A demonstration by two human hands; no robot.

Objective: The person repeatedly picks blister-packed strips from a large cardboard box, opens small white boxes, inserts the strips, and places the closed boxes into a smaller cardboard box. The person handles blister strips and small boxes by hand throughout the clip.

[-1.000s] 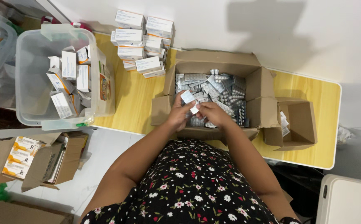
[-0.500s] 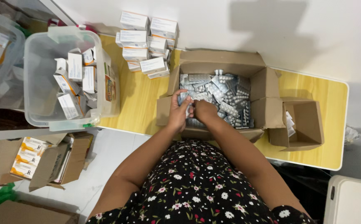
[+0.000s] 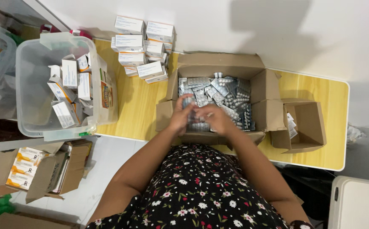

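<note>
Head view is looking straight down on a yellow-topped bench (image 3: pixel 311 91) set against a white wall. A large open cardboard box (image 3: pixel 218 65) is sitting on the bench, and it is holding a loose heap of silver blister strips (image 3: pixel 218 91), shiny foil sheets with rows of small raised pill pockets, lying flat and overlapping at many angles. The left hand (image 3: pixel 181 115) and the right hand (image 3: pixel 216 118) are meeting over the near part of this box, fingers curled inward, together gripping a small bundle of the same silver strips; the grip of each hand is clenched on that bundle, which is showing between the two hands just above the heap. The person's arms are reaching forward from a black dress with small white and red flowers. Just right of the big box, a smaller open cardboard box (image 3: pixel 305 125) is standing with some folded white paper at its inner left wall. Behind and left of the big box, white medicine cartons (image 3: pixel 144 46) are stacked on the bench. Farther left, a clear plastic tub (image 3: pixel 34 123) is holding more white cartons, tumbled at angles.
</note>
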